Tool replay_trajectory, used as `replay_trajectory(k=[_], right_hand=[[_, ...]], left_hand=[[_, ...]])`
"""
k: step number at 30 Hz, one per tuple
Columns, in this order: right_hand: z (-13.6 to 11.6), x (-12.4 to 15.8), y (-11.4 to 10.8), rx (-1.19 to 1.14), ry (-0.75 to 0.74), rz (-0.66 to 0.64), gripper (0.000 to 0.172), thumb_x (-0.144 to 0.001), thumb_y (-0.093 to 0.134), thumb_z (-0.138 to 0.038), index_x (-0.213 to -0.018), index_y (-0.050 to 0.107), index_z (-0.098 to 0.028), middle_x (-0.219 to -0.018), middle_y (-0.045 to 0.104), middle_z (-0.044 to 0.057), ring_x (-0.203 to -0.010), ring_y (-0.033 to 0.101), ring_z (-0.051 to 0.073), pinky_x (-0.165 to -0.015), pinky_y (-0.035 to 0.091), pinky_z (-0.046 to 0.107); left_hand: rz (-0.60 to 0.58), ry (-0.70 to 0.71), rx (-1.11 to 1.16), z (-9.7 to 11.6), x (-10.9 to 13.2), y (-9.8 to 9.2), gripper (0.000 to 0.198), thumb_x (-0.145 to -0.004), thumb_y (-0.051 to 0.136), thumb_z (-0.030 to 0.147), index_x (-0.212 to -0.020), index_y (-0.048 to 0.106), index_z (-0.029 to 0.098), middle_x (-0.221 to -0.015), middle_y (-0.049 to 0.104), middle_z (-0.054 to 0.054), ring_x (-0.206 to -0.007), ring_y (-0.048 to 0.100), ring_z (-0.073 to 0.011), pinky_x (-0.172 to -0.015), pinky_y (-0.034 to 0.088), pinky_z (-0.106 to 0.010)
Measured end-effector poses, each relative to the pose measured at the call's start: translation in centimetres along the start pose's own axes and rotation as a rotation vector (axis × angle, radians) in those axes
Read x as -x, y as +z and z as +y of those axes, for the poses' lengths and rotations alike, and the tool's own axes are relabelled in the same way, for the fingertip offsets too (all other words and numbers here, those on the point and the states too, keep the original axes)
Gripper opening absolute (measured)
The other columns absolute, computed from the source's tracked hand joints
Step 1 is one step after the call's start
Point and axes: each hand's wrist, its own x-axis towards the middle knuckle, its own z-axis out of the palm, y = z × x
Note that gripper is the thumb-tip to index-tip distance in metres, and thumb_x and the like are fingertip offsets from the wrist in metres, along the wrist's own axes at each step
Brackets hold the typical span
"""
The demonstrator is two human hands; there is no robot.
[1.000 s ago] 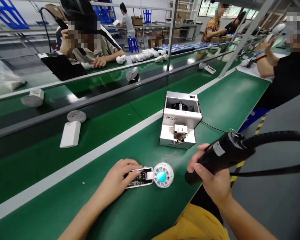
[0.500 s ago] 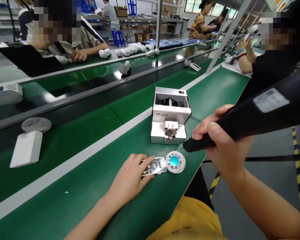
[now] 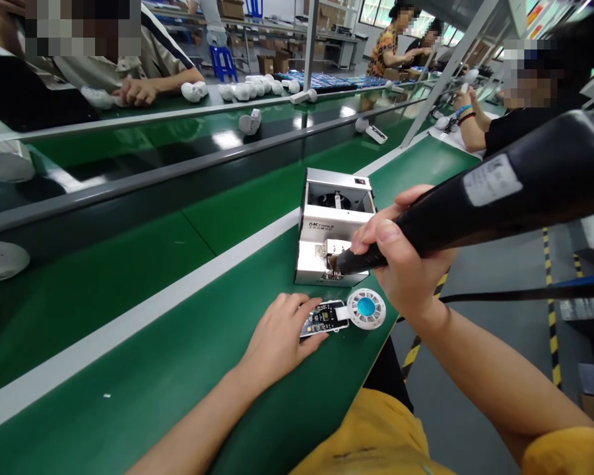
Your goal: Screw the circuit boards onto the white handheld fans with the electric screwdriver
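Note:
My right hand (image 3: 408, 260) is wrapped round a black electric screwdriver (image 3: 445, 204) with a white label. Its tip is at the front outlet of a silver screw feeder (image 3: 329, 227). On the green bench, my left hand (image 3: 282, 333) grips the near end of a small handheld fan (image 3: 344, 311). The fan's handle is uncovered, with a circuit board showing, and its round white head with a blue centre points right. Part of the handle is hidden under my left fingers.
A conveyor (image 3: 143, 224) with a grey rail runs beyond the bench (image 3: 178, 369). Several white fan parts (image 3: 250, 89) lie on the far side. Co-workers sit across the line and to the right. A metal post (image 3: 435, 86) rises behind the feeder. A black cable (image 3: 505, 293) runs at right.
My right hand has brought the screwdriver up and left to the feeder's outlet. My left hand and the fan have shifted slightly right. Parts on the conveyor have moved in view.

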Motion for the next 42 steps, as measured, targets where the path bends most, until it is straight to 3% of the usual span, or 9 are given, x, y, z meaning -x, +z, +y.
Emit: replay_trajectory(k=[13, 17, 21, 25, 31, 42], right_hand=[[0.1, -0.6, 0.2, 0.030, 0.040, -0.126, 0.021, -0.082, 0.076, -0.031, -0.094, 0.058, -0.028, -0.058, 0.058, -0.006, -0.048, 0.058, 0.018, -0.052, 0.052, 0.037], [-1.2, 0.9, -0.6, 0.093, 0.118, -0.189, 0.024, -0.086, 0.075, -0.038, -0.099, 0.057, -0.029, -0.060, 0.059, -0.006, -0.049, 0.058, 0.018, -0.054, 0.054, 0.039], [-1.7, 3.0, -2.3, 0.072, 0.210, -0.271, 0.029, -0.089, 0.071, -0.035, -0.111, 0.054, -0.028, -0.069, 0.063, -0.004, -0.053, 0.061, 0.018, -0.056, 0.056, 0.038], [-0.8, 4.0, -3.1, 0.000, 0.189, -0.271, 0.030, -0.091, 0.069, -0.029, -0.115, 0.051, -0.027, -0.071, 0.063, -0.006, -0.053, 0.062, 0.016, -0.055, 0.055, 0.035], [0.0, 4.1, -2.4, -0.073, 0.182, -0.265, 0.030, -0.088, 0.070, -0.021, -0.111, 0.051, -0.025, -0.071, 0.064, -0.005, -0.053, 0.061, 0.015, -0.049, 0.054, 0.031], [1.5, 4.4, -1.9, 0.002, 0.222, -0.295, 0.025, -0.085, 0.072, -0.022, -0.104, 0.055, -0.025, -0.066, 0.065, -0.004, -0.056, 0.061, 0.018, -0.058, 0.054, 0.036]], left_hand=[[-0.005, -0.031, 0.016, 0.1, -0.1, -0.1, 0.049, -0.089, 0.074, 0.038, -0.133, 0.059, 0.021, -0.119, 0.065, -0.009, -0.106, 0.058, -0.0274, -0.092, 0.053, -0.043], [-0.021, -0.032, 0.014, 0.3, -0.3, -0.3, 0.050, -0.087, 0.076, 0.037, -0.132, 0.059, 0.022, -0.119, 0.065, -0.008, -0.106, 0.058, -0.0279, -0.092, 0.052, -0.043], [-0.047, -0.050, 0.019, 0.5, -0.4, -0.5, 0.050, -0.086, 0.078, 0.036, -0.131, 0.060, 0.023, -0.115, 0.065, -0.007, -0.104, 0.057, -0.0278, -0.089, 0.052, -0.042], [-0.069, -0.060, 0.024, 0.6, -0.4, -0.6, 0.050, -0.087, 0.077, 0.036, -0.131, 0.060, 0.021, -0.115, 0.064, -0.008, -0.103, 0.056, -0.0284, -0.088, 0.051, -0.043], [-0.053, -0.048, 0.014, 0.5, -0.4, -0.5, 0.050, -0.086, 0.078, 0.036, -0.130, 0.059, 0.021, -0.116, 0.064, -0.008, -0.103, 0.056, -0.0280, -0.089, 0.051, -0.042], [-0.026, -0.016, 0.018, 0.4, -0.3, -0.3, 0.051, -0.085, 0.078, 0.038, -0.129, 0.058, 0.021, -0.113, 0.065, -0.007, -0.100, 0.057, -0.0274, -0.086, 0.050, -0.041]])
